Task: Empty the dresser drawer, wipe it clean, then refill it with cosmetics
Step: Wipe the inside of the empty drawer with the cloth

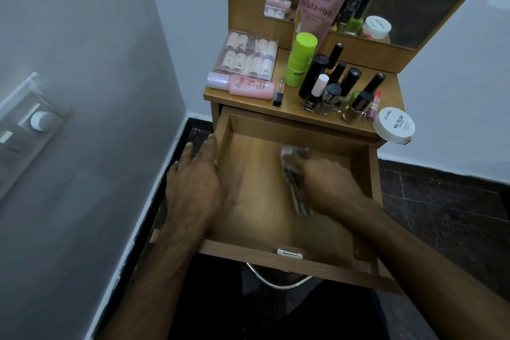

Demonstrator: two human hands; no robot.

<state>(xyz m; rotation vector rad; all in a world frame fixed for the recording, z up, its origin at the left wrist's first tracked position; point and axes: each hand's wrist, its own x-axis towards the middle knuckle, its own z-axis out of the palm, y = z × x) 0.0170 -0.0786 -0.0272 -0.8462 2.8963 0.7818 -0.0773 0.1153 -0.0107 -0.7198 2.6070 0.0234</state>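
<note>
Drawer (256, 174) pulled out and emptied, cosmetics (328, 85) all on tabletop (289, 105), right hand (328, 185) fingers clenched on blurred cloth (292, 174) wiping inside, left hand (196, 176) fingers loose, resting flat on side wall; refill not yet done.

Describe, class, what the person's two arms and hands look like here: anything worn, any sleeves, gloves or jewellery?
Both forearms are bare to the frame edge, no sleeves showing. The left hand and right hand wear no gloves; no watch, bracelet or ring shows, though the right fingers are motion-blurred.
</note>
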